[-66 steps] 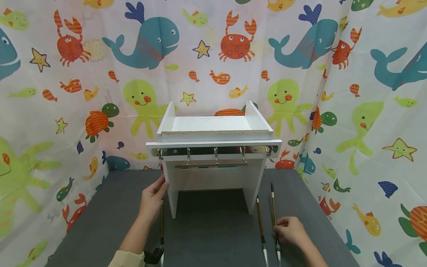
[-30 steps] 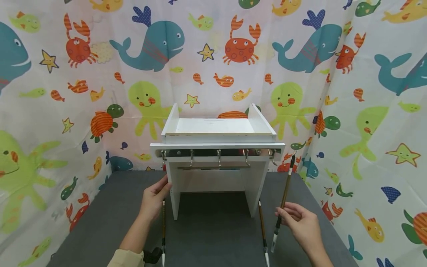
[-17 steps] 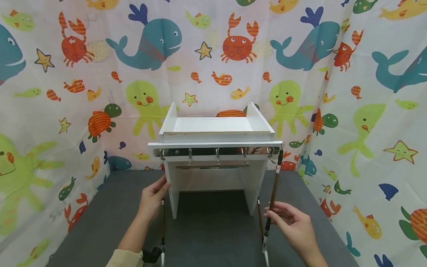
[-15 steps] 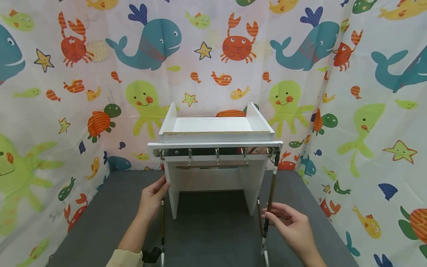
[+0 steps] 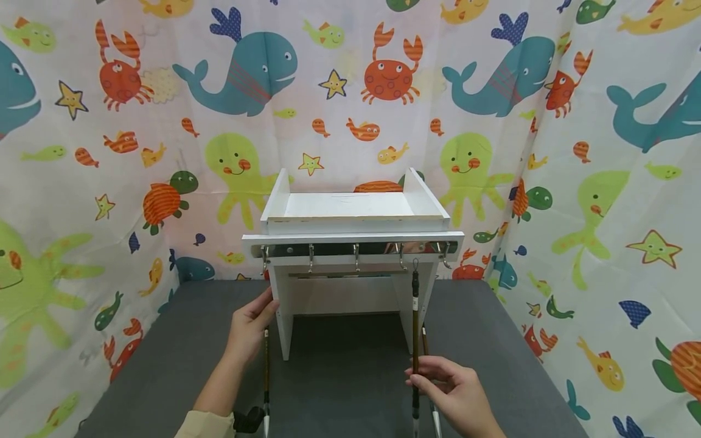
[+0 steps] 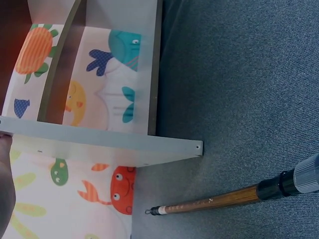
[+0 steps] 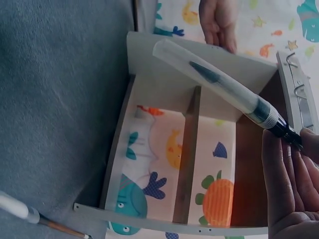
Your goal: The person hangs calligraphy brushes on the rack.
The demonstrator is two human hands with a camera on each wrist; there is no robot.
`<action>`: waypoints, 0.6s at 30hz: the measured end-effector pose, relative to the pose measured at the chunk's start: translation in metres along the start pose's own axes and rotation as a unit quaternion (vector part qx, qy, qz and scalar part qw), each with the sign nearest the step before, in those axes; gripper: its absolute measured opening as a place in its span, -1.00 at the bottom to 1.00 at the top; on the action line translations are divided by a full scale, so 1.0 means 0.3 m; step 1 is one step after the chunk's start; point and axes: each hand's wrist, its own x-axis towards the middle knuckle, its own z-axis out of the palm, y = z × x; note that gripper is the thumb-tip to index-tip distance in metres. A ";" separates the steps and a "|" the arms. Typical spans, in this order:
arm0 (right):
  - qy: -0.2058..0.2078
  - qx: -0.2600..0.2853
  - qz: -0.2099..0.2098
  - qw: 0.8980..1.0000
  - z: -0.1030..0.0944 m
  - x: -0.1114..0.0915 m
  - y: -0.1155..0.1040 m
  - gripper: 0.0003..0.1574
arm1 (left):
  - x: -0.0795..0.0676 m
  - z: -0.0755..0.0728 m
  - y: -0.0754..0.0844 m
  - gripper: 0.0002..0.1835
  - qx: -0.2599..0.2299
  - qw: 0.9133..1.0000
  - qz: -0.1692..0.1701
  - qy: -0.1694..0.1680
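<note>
A white wooden shelf rack (image 5: 350,225) stands mid-table, with a row of metal hooks (image 5: 356,258) along its front. My left hand (image 5: 249,325) grips its left side panel, thumb by the front edge and fingers at the outer face. With thumb and fingertips, my right hand (image 5: 451,389) pinches an upright calligraphy brush (image 5: 415,322) in front of the right panel. The brush's hanging loop is just below and right of the fourth hook from the left. Its dark tip shows inside a clear cap (image 7: 184,59) in the right wrist view.
A second brush (image 5: 435,420) lies by the right panel, partly behind the held one. On the left, another capped brush (image 5: 266,377) lies on the grey table (image 5: 339,389). A sea-animal curtain (image 5: 339,79) surrounds the table at the back and sides.
My right hand picked a brush up from the table at right, raised it upright to the rightmost hook, then moved it left and lower. The left hand has stayed at the panel.
</note>
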 end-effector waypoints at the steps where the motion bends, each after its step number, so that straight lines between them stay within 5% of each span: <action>1: -0.002 0.000 0.003 1.000 0.004 -0.001 0.001 -0.71 | 0.000 0.000 0.000 -0.45 -0.001 1.000 0.001 0.000; 18: -0.023 -0.014 0.058 0.998 0.034 0.011 0.033 -0.71 | 0.001 -0.003 -0.009 -0.46 0.010 1.000 -0.004 0.002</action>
